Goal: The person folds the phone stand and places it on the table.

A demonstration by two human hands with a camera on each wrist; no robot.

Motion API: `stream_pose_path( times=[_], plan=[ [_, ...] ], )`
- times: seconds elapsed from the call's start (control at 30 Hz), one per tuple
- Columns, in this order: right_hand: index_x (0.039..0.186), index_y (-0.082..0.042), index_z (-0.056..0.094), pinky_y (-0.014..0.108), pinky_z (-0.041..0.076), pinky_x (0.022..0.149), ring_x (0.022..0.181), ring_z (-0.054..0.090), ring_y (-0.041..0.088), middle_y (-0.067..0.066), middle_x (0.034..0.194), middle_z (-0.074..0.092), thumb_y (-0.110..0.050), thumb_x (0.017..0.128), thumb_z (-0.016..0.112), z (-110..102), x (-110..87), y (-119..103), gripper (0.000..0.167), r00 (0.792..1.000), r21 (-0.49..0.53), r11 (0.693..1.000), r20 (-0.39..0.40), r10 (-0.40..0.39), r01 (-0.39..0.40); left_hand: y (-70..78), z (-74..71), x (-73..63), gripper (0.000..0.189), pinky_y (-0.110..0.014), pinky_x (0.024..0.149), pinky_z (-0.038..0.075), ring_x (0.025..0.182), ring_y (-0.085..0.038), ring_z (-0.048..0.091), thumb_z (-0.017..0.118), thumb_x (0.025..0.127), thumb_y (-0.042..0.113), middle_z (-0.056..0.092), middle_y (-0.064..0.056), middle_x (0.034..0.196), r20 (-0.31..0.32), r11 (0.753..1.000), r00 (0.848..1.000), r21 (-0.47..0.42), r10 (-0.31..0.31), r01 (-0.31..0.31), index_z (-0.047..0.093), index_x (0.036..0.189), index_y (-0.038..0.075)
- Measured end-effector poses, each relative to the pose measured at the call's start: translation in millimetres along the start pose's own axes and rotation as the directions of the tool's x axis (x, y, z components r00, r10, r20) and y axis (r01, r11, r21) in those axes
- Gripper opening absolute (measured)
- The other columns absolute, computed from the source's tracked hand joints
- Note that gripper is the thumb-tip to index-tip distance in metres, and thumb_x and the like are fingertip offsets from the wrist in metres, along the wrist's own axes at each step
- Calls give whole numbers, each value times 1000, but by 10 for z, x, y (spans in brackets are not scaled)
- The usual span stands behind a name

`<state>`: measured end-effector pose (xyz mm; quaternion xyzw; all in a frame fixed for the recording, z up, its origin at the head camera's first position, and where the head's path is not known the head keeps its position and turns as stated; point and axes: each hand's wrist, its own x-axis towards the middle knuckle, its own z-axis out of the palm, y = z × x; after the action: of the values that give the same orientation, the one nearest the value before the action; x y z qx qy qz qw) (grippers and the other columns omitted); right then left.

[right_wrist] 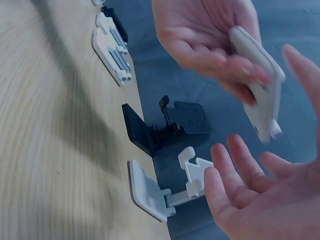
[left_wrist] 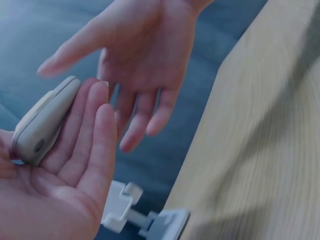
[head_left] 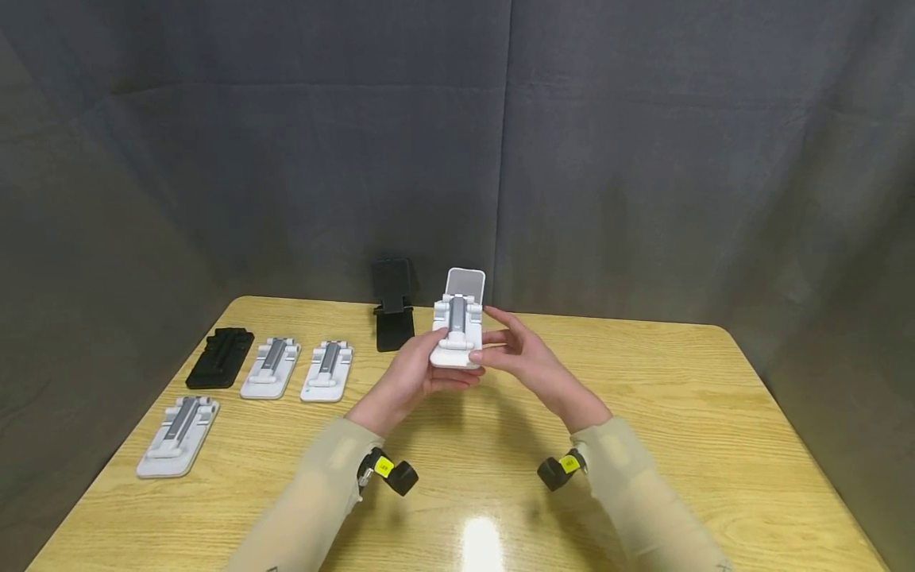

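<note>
In the head view my left hand (head_left: pixel 406 373) holds a white folded phone stand (head_left: pixel 456 322) with a grey hinged arm, thumb on its front and fingers behind it. The left wrist view shows the folded stand (left_wrist: pixel 47 122) edge-on, lying against those fingers. Close on its right is my right hand (head_left: pixel 527 356), fingers spread. In the right wrist view this right hand (right_wrist: pixel 265 195) is apart from the held stand (right_wrist: pixel 262 82). Behind the held stand stands an unfolded white phone stand (head_left: pixel 466 281), its lower part hidden in the head view.
An unfolded black phone stand (head_left: pixel 391 287) stands at the table's back edge, left of the white one. Farther left lie a folded black stand (head_left: pixel 219 359) and three folded white stands, one nearer the front (head_left: pixel 179 437). A dark curtain (head_left: pixel 615 175) hangs behind the wooden table (head_left: pixel 643 397).
</note>
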<state>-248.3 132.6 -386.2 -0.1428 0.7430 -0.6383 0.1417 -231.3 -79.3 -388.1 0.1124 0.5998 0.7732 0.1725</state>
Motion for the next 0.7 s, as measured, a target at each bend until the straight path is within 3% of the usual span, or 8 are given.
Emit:
stream_pose_path(
  times=[0.2,0.37,0.7],
  plan=[
    [153,-10,42,55,41,109,125,55,31,19,137,57,-27,98,70,-114,36,0,65,998,10,1000,-49,-28,28,70,-243,-134,52,-40,83,60,85,-24,74,27,113,28,73,-22,99,-44,1000,999,-5,7,-7,49,131,-15],
    [149,-7,47,47,43,108,126,55,29,14,135,60,-30,99,69,-199,92,-8,59,995,18,1000,-104,-5,7,79,-481,-294,51,-42,86,59,88,-26,75,28,113,29,73,-24,100,-91,1000,996,1,-12,12,47,130,-15],
    [146,-5,49,43,43,109,126,55,26,9,139,57,-43,96,71,-367,270,30,67,983,37,999,-177,37,-31,14,-934,-703,51,-42,92,56,95,-25,72,31,113,28,70,-21,107,-144,988,987,122,-74,92,39,134,-18]
  ],
)
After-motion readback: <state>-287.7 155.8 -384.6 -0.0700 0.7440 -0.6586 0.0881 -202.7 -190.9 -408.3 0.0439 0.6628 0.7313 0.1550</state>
